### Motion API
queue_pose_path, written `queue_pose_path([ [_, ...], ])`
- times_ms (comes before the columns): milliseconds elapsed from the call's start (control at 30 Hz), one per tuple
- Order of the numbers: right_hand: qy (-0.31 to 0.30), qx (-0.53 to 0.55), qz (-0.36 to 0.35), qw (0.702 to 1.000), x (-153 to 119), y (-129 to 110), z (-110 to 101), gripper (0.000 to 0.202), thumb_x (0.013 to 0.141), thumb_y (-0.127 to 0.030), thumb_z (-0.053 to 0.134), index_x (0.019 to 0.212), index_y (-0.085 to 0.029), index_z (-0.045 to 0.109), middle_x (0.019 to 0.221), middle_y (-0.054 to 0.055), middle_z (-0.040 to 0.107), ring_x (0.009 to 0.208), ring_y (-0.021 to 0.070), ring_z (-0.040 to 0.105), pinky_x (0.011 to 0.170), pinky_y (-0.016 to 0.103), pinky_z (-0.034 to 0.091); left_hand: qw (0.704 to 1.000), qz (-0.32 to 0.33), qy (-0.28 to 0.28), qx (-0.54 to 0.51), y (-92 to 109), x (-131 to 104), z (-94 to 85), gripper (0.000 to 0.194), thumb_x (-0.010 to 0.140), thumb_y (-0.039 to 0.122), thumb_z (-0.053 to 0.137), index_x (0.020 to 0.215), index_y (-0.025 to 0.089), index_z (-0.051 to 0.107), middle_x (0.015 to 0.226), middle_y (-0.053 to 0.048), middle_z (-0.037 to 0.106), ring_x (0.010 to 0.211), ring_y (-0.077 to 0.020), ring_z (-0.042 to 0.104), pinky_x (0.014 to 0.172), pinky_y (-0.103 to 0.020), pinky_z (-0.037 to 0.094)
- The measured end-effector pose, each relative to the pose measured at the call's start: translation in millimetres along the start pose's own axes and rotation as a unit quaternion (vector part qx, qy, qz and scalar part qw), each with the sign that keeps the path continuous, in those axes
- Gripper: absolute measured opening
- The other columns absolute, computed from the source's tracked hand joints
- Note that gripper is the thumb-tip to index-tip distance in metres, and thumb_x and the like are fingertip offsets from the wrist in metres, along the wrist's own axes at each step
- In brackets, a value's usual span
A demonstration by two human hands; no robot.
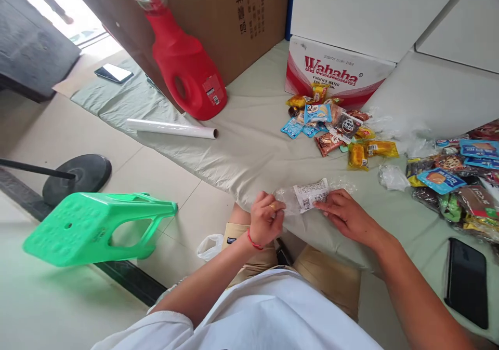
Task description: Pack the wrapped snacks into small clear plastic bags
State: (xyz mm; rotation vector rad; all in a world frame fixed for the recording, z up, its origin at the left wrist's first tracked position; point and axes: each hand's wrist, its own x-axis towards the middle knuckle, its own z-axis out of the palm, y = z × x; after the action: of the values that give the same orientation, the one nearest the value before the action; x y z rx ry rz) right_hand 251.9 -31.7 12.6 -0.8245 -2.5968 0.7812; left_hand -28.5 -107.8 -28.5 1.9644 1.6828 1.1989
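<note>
Just past the near edge of the cloth, a small white snack packet with dense dark print and a barcode lies in or on a crumpled clear plastic bag. My left hand is closed, its fingers pinching the left end of the clear plastic. A ring and a red string bracelet show on that side. My right hand has its fingers bent at the packet's right end, fingertips pressed on its lower right corner. More clear film sticks out beyond these fingers. Whether the packet is fully inside the bag I cannot tell.
Beyond my hands is a pile of wrapped snacks before a Wahaha carton. Bagged snacks and a phone lie right. Leftward are a film roll, a red jug and a green stool.
</note>
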Motion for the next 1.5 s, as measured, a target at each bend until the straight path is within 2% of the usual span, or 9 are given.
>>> queue_pose_path([
  [167, 0.076, 0.016, 0.009, 0.997, -2, -4, 16, 0.042, 0.1, -0.018, 0.052, 0.133, -0.035, 0.072, 0.103, 0.008, 0.067, 0.107, 0.0257, 0.056, 0.095, 0.048, 0.054, 0.964, -0.221, 0.142, -0.05, -12, 16, -13.9, 0.033, 0.104, 0.03, 0.035, 0.117, 0.022, 0.064, 0.11, -0.008, 0.069, 0.104, -0.0216, 0.062, 0.09, -0.039, 0.052],
  [267, 0.117, 0.016, 0.023, 0.993, -2, -8, 25, 0.036, 0.101, -0.021, 0.055, 0.129, -0.032, 0.074, 0.105, 0.009, 0.066, 0.111, 0.0269, 0.055, 0.096, 0.049, 0.053, 0.98, -0.197, 0.006, 0.025, -5, 26, -6.5, 0.04, 0.101, 0.047, 0.053, 0.129, 0.022, 0.064, 0.125, -0.011, 0.069, 0.121, -0.0292, 0.058, 0.1, -0.048, 0.05],
  [433, 0.159, 0.027, 0.07, 0.984, -5, -12, 40, 0.046, 0.103, -0.028, 0.052, 0.148, -0.031, 0.056, 0.11, 0.01, 0.066, 0.117, 0.0295, 0.055, 0.101, 0.053, 0.052, 0.974, -0.119, -0.136, 0.138, 18, 21, -11.8, 0.014, 0.081, 0.032, 0.077, 0.079, 0.02, 0.07, 0.123, -0.013, 0.069, 0.119, -0.0352, 0.059, 0.092, -0.049, 0.052],
  [567, 0.161, -0.031, 0.078, 0.983, -3, -12, 56, 0.047, 0.104, -0.03, 0.054, 0.151, -0.032, 0.056, 0.101, 0.008, 0.067, 0.114, 0.0291, 0.055, 0.102, 0.053, 0.049, 0.958, -0.242, -0.156, -0.008, 27, 21, -32.6, 0.014, 0.083, 0.027, 0.068, 0.075, 0.021, 0.059, 0.081, -0.004, 0.068, 0.073, -0.0193, 0.066, 0.067, -0.032, 0.051],
  [733, 0.173, -0.066, 0.098, 0.978, 5, -13, 70, 0.052, 0.103, -0.021, 0.048, 0.153, -0.035, 0.056, 0.1, 0.009, 0.067, 0.114, 0.0293, 0.055, 0.103, 0.053, 0.048, 0.856, -0.4, -0.154, -0.287, 40, 40, -28.3, 0.029, 0.081, 0.042, 0.074, 0.079, 0.02, 0.055, 0.059, 0.003, 0.061, 0.05, -0.0118, 0.059, 0.05, -0.022, 0.039],
  [933, 0.188, -0.029, 0.072, 0.979, 4, -19, 70, 0.051, 0.1, -0.016, 0.048, 0.146, -0.029, 0.062, 0.106, 0.01, 0.069, 0.122, 0.0305, 0.053, 0.106, 0.055, 0.049, 0.981, -0.121, -0.148, -0.028, 54, 52, 15.2, 0.023, 0.097, 0.021, 0.051, 0.092, 0.019, 0.073, 0.091, -0.009, 0.071, 0.089, -0.0213, 0.065, 0.08, -0.036, 0.054],
  [1033, 0.249, 0.022, 0.093, 0.964, -8, -18, 63, 0.043, 0.101, -0.018, 0.045, 0.133, -0.032, 0.069, 0.113, 0.009, 0.07, 0.124, 0.0292, 0.057, 0.106, 0.054, 0.05, 0.975, 0.009, -0.141, 0.171, 53, 45, 29.3, 0.02, 0.096, 0.018, 0.054, 0.096, 0.02, 0.074, 0.093, -0.011, 0.066, 0.094, -0.0259, 0.058, 0.081, -0.041, 0.051],
  [1200, 0.415, -0.08, 0.312, 0.851, -18, 11, 41, 0.041, 0.102, -0.045, 0.049, 0.13, -0.021, 0.067, 0.113, 0.016, 0.07, 0.114, 0.0345, 0.059, 0.109, 0.061, 0.041, 0.963, 0.064, -0.108, 0.239, 43, 30, 37.3, 0.031, 0.094, 0.017, 0.058, 0.12, 0.027, 0.072, 0.117, -0.012, 0.065, 0.116, -0.0301, 0.053, 0.089, -0.045, 0.047],
  [1500, 0.282, -0.042, 0.378, 0.881, 29, 41, 13, 0.037, 0.086, -0.057, 0.067, 0.083, -0.021, 0.072, 0.084, 0.008, 0.063, 0.092, 0.0278, 0.057, 0.1, 0.053, 0.045, 0.961, 0.067, -0.117, 0.242, 39, 27, 37.1, 0.033, 0.098, 0.021, 0.058, 0.128, 0.027, 0.071, 0.109, -0.013, 0.064, 0.111, -0.0302, 0.053, 0.086, -0.045, 0.043],
])
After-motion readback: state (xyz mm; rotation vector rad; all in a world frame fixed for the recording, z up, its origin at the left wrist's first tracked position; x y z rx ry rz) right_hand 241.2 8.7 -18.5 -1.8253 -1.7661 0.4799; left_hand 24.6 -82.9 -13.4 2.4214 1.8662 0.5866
